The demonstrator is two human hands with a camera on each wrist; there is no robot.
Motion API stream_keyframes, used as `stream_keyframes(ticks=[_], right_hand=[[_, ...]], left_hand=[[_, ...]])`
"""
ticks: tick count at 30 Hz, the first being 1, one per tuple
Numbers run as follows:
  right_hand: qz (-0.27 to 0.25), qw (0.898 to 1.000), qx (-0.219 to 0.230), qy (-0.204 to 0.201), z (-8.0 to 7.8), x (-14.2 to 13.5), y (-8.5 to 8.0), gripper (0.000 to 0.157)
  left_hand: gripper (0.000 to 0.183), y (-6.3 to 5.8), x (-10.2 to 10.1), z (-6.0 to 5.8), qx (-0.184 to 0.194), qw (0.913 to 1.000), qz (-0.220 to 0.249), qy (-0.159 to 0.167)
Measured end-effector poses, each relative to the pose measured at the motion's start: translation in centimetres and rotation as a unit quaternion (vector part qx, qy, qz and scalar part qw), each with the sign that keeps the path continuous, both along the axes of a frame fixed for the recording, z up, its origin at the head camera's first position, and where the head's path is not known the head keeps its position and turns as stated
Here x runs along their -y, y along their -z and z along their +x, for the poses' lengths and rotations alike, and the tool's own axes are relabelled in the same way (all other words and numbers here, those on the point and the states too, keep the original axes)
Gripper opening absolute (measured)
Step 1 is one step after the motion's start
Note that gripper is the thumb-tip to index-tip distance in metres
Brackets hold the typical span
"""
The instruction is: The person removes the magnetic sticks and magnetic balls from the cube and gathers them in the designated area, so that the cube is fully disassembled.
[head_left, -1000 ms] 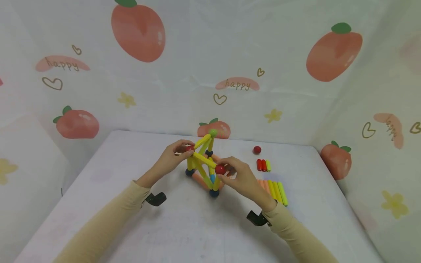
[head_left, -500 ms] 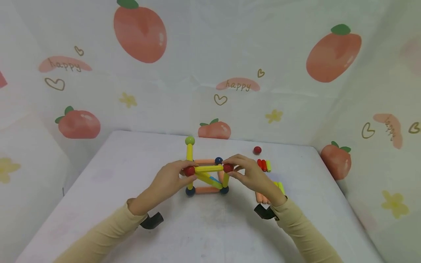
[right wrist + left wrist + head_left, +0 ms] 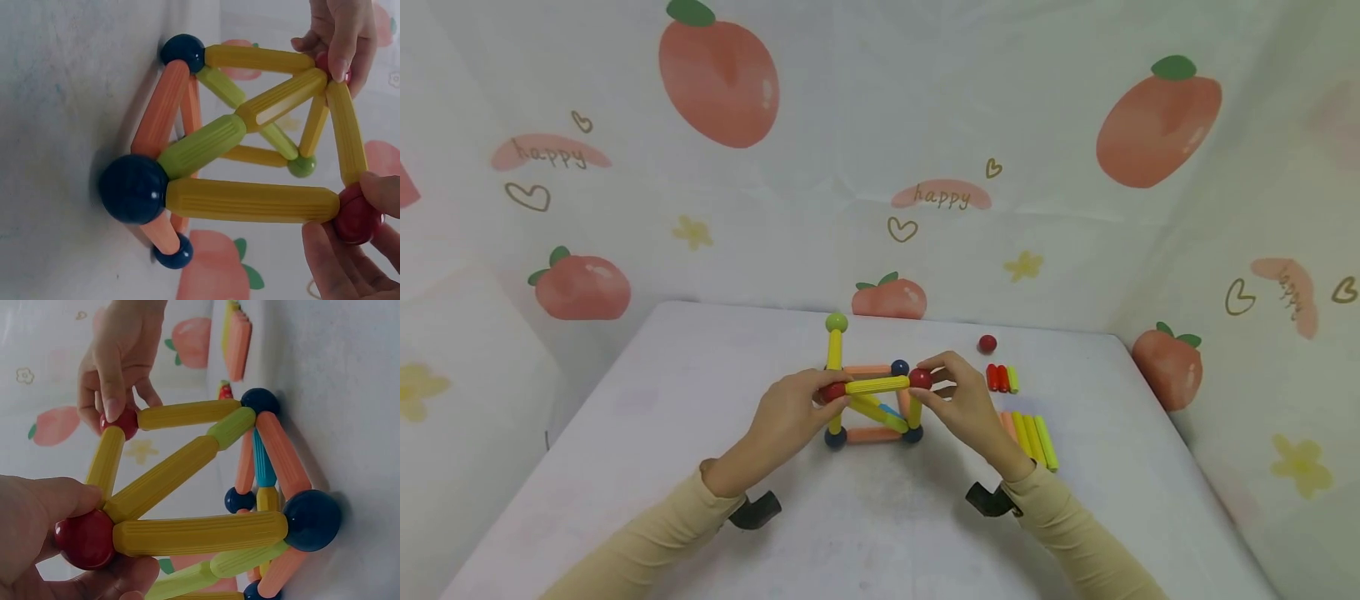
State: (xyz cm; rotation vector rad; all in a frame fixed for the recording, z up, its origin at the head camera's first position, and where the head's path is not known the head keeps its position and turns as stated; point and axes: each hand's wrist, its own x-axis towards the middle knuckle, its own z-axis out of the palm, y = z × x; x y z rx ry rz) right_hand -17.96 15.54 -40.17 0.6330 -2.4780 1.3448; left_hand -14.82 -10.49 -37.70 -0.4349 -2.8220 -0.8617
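A frame of magnetic rods and balls stands on the table, with navy balls (image 3: 133,189) and orange rods (image 3: 283,450) at its base. My left hand (image 3: 793,412) pinches the red ball (image 3: 86,539) at its upper left corner. At the upper right corner, my right hand (image 3: 967,407) grips another red ball (image 3: 357,215) between thumb and fingers. A yellow rod (image 3: 877,385) spans these two balls. Yellow uprights run from both down to navy balls, and a yellow-and-green diagonal (image 3: 203,144) crosses the side. Behind my left hand, a green ball (image 3: 837,322) tops another yellow upright.
To the right lie a row of orange and yellow-green rods (image 3: 1036,440), partly behind my right wrist, and short red and green pieces (image 3: 1002,378). A loose red ball (image 3: 987,343) sits farther back. A printed cloth (image 3: 820,167) rises behind the table (image 3: 850,533).
The frame has turned so its near side faces me, and the green ball has shifted left. Both hands moved with the red balls, the left one lower. The last half second shows little movement.
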Motion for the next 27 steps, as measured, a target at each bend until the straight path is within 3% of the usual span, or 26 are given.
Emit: stream_keyframes(ticks=[8,22,27], right_hand=[[-0.045,0.997,0.054,0.011,0.05,0.18,0.05,0.030],[-0.047,0.995,0.052,0.073,-0.05,0.23,-0.01,0.027],[-0.064,0.991,0.091,0.068,-0.25,-0.31,0.32,0.029]], left_hand=[[0.035,0.01,-0.11,0.14,0.000,1.0000,-0.004,-0.008],[0.034,0.05,-0.25,0.05,0.002,0.9999,0.009,-0.006],[0.033,-0.02,-0.22,0.09,0.003,0.9999,0.016,-0.005]])
